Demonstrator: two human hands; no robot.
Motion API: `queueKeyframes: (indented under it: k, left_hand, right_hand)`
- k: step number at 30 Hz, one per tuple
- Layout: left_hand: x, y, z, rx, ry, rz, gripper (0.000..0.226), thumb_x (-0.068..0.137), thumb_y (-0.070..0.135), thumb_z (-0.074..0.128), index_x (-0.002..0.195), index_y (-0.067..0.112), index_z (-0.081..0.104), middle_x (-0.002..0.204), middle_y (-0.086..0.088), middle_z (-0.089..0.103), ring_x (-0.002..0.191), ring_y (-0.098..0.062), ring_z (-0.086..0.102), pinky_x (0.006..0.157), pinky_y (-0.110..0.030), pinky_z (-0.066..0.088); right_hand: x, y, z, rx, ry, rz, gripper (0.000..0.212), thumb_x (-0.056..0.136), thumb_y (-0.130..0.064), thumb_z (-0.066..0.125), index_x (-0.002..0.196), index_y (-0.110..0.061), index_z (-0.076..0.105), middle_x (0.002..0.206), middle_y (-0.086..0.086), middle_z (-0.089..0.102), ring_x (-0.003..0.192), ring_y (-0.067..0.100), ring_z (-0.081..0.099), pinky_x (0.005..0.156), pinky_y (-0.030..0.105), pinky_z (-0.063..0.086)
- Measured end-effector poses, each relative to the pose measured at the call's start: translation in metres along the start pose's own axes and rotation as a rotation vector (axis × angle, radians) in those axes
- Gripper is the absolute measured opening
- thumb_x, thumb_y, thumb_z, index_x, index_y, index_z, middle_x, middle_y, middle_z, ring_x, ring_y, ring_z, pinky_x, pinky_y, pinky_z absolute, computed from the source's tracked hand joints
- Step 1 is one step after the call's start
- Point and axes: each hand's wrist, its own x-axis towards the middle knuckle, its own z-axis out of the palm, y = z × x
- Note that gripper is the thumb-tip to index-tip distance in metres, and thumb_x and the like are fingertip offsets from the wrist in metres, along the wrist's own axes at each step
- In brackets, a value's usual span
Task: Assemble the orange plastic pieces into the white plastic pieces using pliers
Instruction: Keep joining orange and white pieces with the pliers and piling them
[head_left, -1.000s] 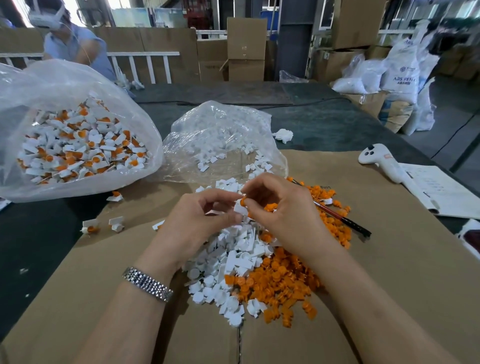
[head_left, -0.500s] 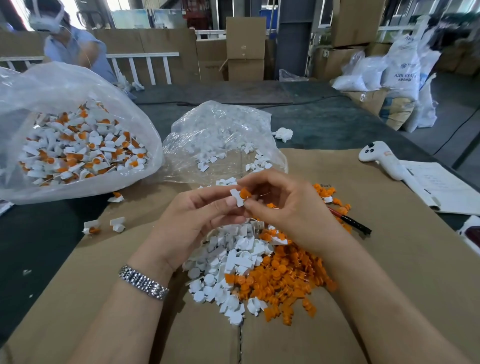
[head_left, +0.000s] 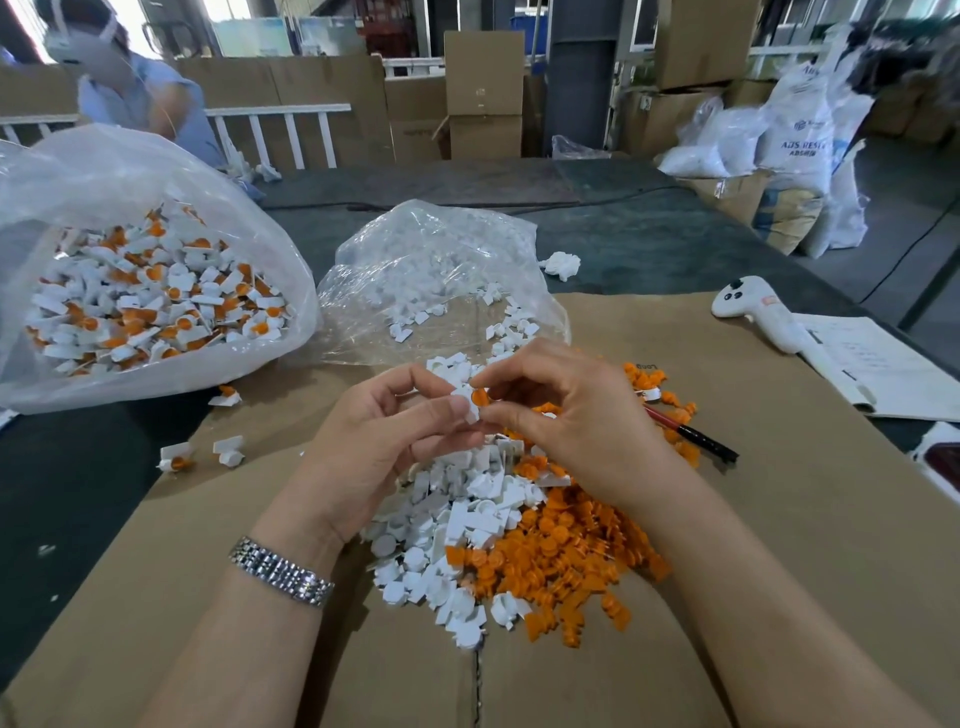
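Note:
My left hand (head_left: 387, 441) pinches a small white plastic piece (head_left: 464, 404) between thumb and fingers above the cardboard. My right hand (head_left: 566, 415) pinches an orange plastic piece (head_left: 480, 397) set against that white piece. Below the hands lie a heap of white pieces (head_left: 457, 514) and a heap of orange pieces (head_left: 561, 561). A red and black handled tool (head_left: 693, 434), possibly the pliers, lies on the cardboard behind my right hand, partly hidden by it.
A large clear bag of assembled white-and-orange pieces (head_left: 140, 306) stands at the left. A smaller clear bag of white pieces (head_left: 441, 291) lies ahead. A white controller (head_left: 758, 312) and papers (head_left: 878, 364) lie at the right. A person works at the far left.
Both hands have risen a little from the heap, still holding the two pieces together. The orange piece now sits against the white piece's face.

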Motion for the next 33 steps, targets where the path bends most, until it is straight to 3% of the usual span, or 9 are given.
queueKeyframes:
  k: [5,13,16,18,21,24,29,33]
  left_hand:
    - [0.002,-0.002,0.000,0.072,0.028,-0.003,0.034,0.068,0.010,0.082,0.096,-0.002,0.068,0.095,-0.031,0.075,0.089,-0.037,0.077,0.075,-0.030,0.064]
    - [0.004,-0.003,-0.001,0.055,0.062,-0.032,0.025,0.069,0.003,0.080,0.089,-0.004,0.067,0.090,-0.029,0.075,0.084,-0.034,0.078,0.070,-0.027,0.063]
    - [0.005,-0.002,-0.002,-0.017,0.070,-0.063,0.025,0.072,-0.001,0.076,0.093,-0.005,0.062,0.101,-0.031,0.074,0.095,-0.039,0.077,0.073,-0.028,0.064]
    - [0.005,-0.002,-0.003,-0.070,0.085,-0.069,0.026,0.073,-0.001,0.076,0.095,-0.003,0.062,0.105,-0.032,0.074,0.099,-0.041,0.075,0.070,-0.026,0.063]
    - [0.006,-0.002,-0.007,-0.108,0.118,-0.056,0.021,0.070,-0.003,0.077,0.088,-0.001,0.066,0.100,-0.027,0.074,0.099,-0.042,0.075,0.067,-0.024,0.063]
    - [0.006,-0.002,-0.009,-0.115,0.133,-0.065,0.016,0.068,-0.004,0.078,0.082,0.002,0.071,0.094,-0.026,0.073,0.098,-0.043,0.075,0.067,-0.026,0.064]
    - [0.004,0.001,-0.008,-0.131,0.141,-0.072,0.010,0.066,0.001,0.081,0.072,0.010,0.079,0.092,-0.021,0.077,0.092,-0.038,0.077,0.064,-0.026,0.064]
    - [0.004,0.001,-0.008,-0.143,0.191,-0.052,0.017,0.067,0.004,0.082,0.083,0.005,0.075,0.090,-0.018,0.076,0.089,-0.035,0.078,0.058,-0.022,0.061]
  right_hand:
    - [0.000,-0.001,0.004,-0.069,-0.024,-0.047,0.021,0.088,-0.014,0.077,0.108,-0.015,0.075,0.099,-0.002,0.067,0.092,0.013,0.066,0.084,0.036,0.055]
    - [0.001,-0.002,0.005,-0.104,-0.046,-0.038,0.025,0.087,-0.018,0.078,0.111,-0.016,0.074,0.100,-0.006,0.066,0.091,0.008,0.065,0.085,0.029,0.054]
    - [0.003,0.010,-0.011,-0.138,0.075,0.136,0.033,0.088,-0.038,0.074,0.118,-0.025,0.069,0.101,-0.014,0.065,0.090,0.002,0.064,0.081,0.023,0.056]
    - [0.002,0.026,-0.026,-0.399,0.120,0.336,0.040,0.090,-0.050,0.067,0.121,-0.025,0.063,0.106,-0.011,0.060,0.094,0.004,0.059,0.081,0.026,0.051]
    - [-0.002,0.045,-0.032,-0.676,-0.055,0.637,0.059,0.088,-0.063,0.062,0.128,-0.020,0.056,0.121,0.005,0.056,0.111,0.024,0.056,0.092,0.044,0.049]
    - [-0.002,0.051,-0.028,-0.734,-0.109,0.705,0.067,0.086,-0.068,0.061,0.130,-0.019,0.054,0.129,0.009,0.056,0.120,0.030,0.053,0.098,0.051,0.047]
    - [0.001,0.047,-0.029,-0.708,-0.068,0.698,0.051,0.091,-0.056,0.062,0.119,-0.014,0.060,0.115,0.009,0.063,0.105,0.027,0.058,0.081,0.040,0.049]
    - [0.003,0.037,-0.029,-0.750,-0.048,0.650,0.029,0.095,-0.039,0.058,0.105,-0.012,0.062,0.093,0.008,0.064,0.081,0.025,0.057,0.065,0.036,0.040]
